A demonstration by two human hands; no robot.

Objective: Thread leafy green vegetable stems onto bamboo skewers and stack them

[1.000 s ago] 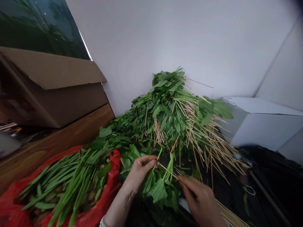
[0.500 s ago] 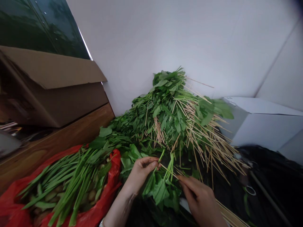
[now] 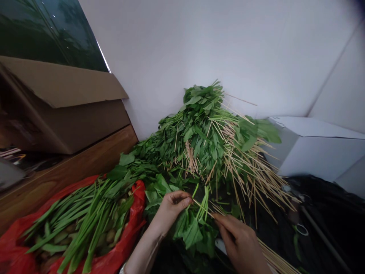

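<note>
My right hand (image 3: 242, 238) is closed around a thin bamboo skewer (image 3: 210, 214), which points up and left across my front. Several pale green stems hang over the skewer, their broad green leaves (image 3: 194, 233) drooping below. At the skewer's far end, my left hand (image 3: 175, 205) pinches a single leaf stem (image 3: 196, 189) between thumb and fingertips; its exact grip is partly hidden. More skewers (image 3: 278, 258) stick out behind my right hand, and I cannot tell whether its palm holds them. Beyond both hands rises a heap of leafy greens (image 3: 202, 137) with many skewers through the stems.
At the left, a red plastic bag (image 3: 122, 243) holds long green stalks and roundish brown produce. A cardboard box (image 3: 94, 118) stands on a wooden surface (image 3: 94, 161) behind it. To the right are a white box (image 3: 322, 152) and black plastic (image 3: 327, 205).
My left fingertips have shifted slightly left and down, away from the upright stem end, so more of the skewer's end shows. My right hand has moved slightly left and down.
</note>
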